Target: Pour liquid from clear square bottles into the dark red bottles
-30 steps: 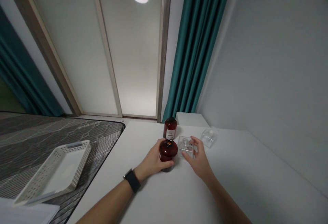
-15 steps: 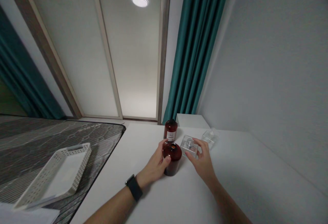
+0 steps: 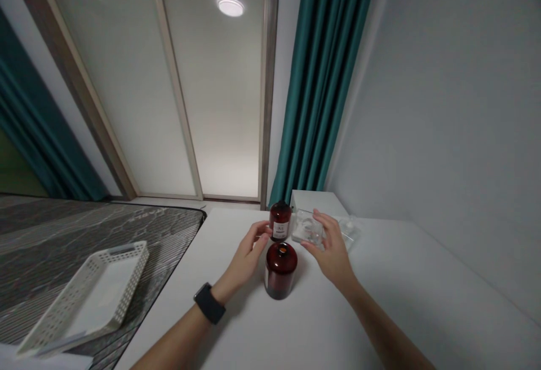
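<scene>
My left hand (image 3: 243, 257), wearing a dark wristwatch, has its thumb and fingers apart. Its fingertips are at the left side of a brown bottle with a white label (image 3: 280, 220); whether they touch it I cannot tell. Nearer to me a wider brown bottle (image 3: 281, 273) with an open neck stands upright on the white table (image 3: 245, 336), with no hand on it. Between thumb and fingers, my right hand (image 3: 333, 249) grips a clear square glass bottle (image 3: 305, 229), slightly tilted. Behind that hand is another clear glass bottle (image 3: 350, 230), partly covered.
To the left, a white perforated basket (image 3: 91, 291) lies on a grey patterned surface (image 3: 169, 226). A white box-like piece (image 3: 319, 201) stands past the table's far edge. Beyond are a green curtain (image 3: 325, 76) and frosted sliding doors (image 3: 220, 105). A grey wall (image 3: 456, 105) rises on the right.
My left hand has let go of the wider brown bottle and moved back to the labelled one. My right hand has moved the clear square bottle away from me and tilted it.
</scene>
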`<state>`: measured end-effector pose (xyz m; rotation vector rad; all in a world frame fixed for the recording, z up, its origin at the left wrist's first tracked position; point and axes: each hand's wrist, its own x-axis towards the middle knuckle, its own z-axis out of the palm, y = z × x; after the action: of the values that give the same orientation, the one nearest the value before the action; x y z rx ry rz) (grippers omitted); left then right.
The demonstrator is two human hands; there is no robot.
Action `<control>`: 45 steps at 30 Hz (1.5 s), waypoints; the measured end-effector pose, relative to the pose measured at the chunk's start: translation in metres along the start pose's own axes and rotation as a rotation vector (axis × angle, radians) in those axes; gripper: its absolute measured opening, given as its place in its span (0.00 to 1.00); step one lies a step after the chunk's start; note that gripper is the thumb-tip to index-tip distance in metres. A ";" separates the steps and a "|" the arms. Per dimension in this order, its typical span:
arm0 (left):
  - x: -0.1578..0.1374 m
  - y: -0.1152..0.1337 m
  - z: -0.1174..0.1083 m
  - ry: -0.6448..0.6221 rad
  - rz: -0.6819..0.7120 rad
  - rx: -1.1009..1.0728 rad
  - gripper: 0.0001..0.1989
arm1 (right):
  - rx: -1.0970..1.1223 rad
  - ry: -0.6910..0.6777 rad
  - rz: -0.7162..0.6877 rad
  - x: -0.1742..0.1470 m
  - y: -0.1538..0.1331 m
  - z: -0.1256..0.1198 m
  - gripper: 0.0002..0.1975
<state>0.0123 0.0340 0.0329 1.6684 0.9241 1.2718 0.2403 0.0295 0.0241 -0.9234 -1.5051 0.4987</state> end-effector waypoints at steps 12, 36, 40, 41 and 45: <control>0.058 0.035 -0.019 -0.297 -0.094 -0.099 0.25 | -0.158 -0.219 -0.287 0.041 -0.018 0.023 0.30; 0.061 0.050 -0.033 -0.384 0.059 0.158 0.26 | 0.131 -0.437 0.145 0.044 -0.026 0.008 0.31; 0.060 0.053 -0.037 -0.446 0.089 0.209 0.28 | 0.146 -0.430 0.140 0.042 -0.027 0.007 0.29; 0.060 0.053 -0.038 -0.454 0.098 0.226 0.29 | 0.144 -0.431 0.140 0.042 -0.027 0.007 0.29; 0.062 0.052 -0.039 -0.489 0.122 0.278 0.30 | 0.131 -0.446 0.147 0.041 -0.028 0.005 0.29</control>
<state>-0.0090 0.0762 0.1091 2.1539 0.7269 0.7702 0.2304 0.0463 0.0701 -0.8577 -1.7833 0.9476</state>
